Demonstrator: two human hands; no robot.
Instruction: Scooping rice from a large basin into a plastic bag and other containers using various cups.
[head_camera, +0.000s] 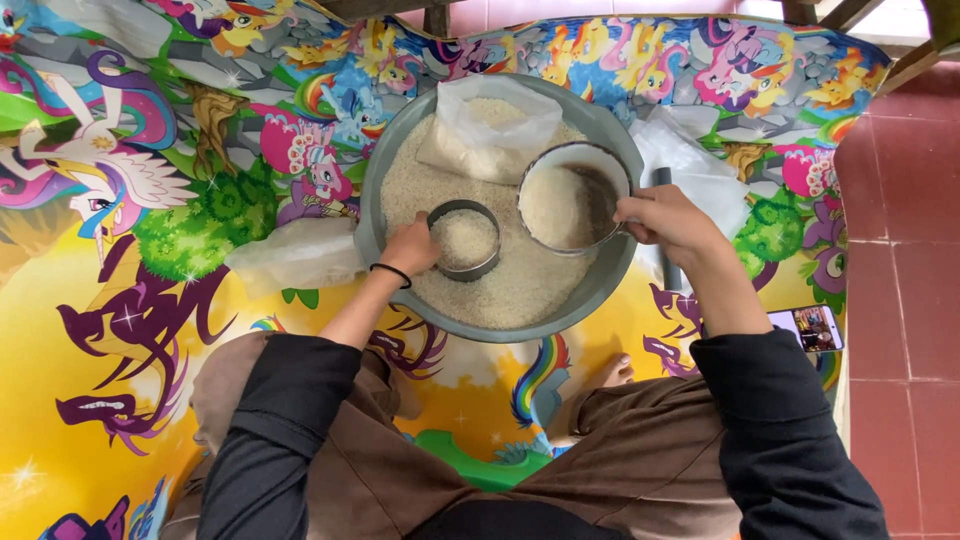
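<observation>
A wide grey basin full of white rice sits on a colourful cartoon mat. My left hand grips a small round metal cup, filled with rice and resting in the basin. My right hand holds the rim of a larger white-lined pot with rice inside, tilted over the basin's right side. A clear plastic bag of rice lies at the basin's far edge.
Another plastic bag lies left of the basin, and more plastic lies to its right. A phone rests on the mat's right edge. Red tiled floor borders the mat. My crossed legs are below.
</observation>
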